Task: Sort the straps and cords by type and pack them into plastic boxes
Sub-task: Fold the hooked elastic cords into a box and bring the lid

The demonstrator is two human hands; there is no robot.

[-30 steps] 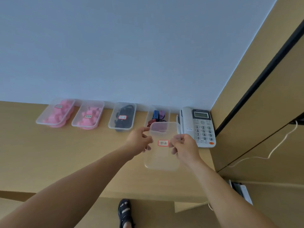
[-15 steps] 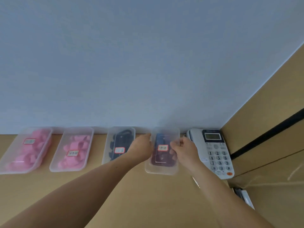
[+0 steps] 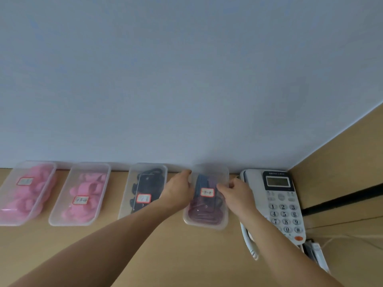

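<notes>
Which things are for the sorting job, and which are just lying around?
For the job: left pink-strap box, second pink-strap box, black-cord box, purple-strap box, with the left hand and right hand holding it.
Just lying about: telephone, its curly cord.

A single wide-angle view is being taken from the head, pointed forward and slightly down, close over the worktop (image 3: pixel 196 262). The wall (image 3: pixel 186 79) is being framed toward 12 o'clock, the plastic box (image 3: pixel 207 218) near centre.
</notes>
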